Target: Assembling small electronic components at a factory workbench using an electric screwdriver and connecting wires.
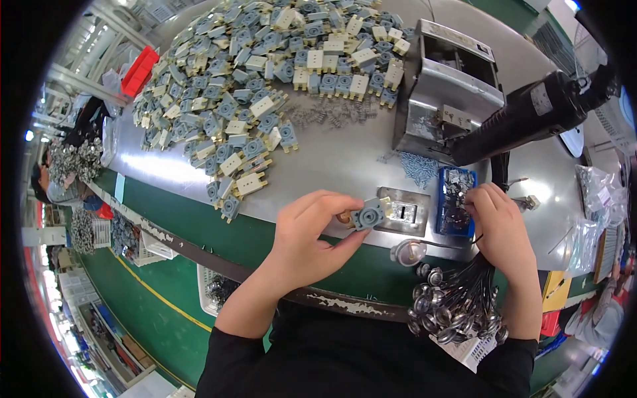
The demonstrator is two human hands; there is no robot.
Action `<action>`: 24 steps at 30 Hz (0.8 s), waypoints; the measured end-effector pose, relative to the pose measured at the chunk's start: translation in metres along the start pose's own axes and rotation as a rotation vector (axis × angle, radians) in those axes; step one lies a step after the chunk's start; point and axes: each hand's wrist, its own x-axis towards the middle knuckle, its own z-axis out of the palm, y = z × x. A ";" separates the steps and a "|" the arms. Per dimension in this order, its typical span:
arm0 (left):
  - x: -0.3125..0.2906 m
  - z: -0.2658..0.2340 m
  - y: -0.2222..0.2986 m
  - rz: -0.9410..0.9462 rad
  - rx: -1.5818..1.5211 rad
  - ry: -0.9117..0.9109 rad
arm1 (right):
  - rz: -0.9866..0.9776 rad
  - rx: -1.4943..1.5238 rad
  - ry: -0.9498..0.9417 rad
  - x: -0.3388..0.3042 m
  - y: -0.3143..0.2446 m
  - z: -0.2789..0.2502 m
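Note:
Between the thumb and fingers of my left hand (317, 233) is a small grey plastic block (368, 215) with a round recess and a cream end. It is held up just left of a metal fixture plate (406, 229) with a slotted middle. My right hand (497, 222) has its fingertips drawn together at the right side of a blue tray (440, 229) of small metal pieces. Whatever those fingertips hold is hidden. Below, a bundle of dark cables with round metal heads (451, 308) hangs at the table edge. One round head (407, 252) lies nearer the fixture.
A large heap of grey and cream blocks (255, 99) covers the far left. Springs (332, 113) and blue-grey screws (418, 167) lie loose. At the right stand a metal screw feeder box (451, 83) and a black electric screwdriver (524, 119). A red bin (139, 71) sits far left.

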 end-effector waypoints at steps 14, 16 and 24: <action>0.029 0.059 0.000 0.023 0.138 -0.306 | -0.283 0.156 0.128 -0.011 0.003 -0.020; 0.026 0.061 -0.005 0.057 0.097 -0.364 | -0.326 0.189 0.137 -0.009 -0.001 -0.021; 0.039 0.028 -0.013 -0.219 -0.187 -0.494 | -0.344 0.141 0.007 -0.014 -0.005 -0.027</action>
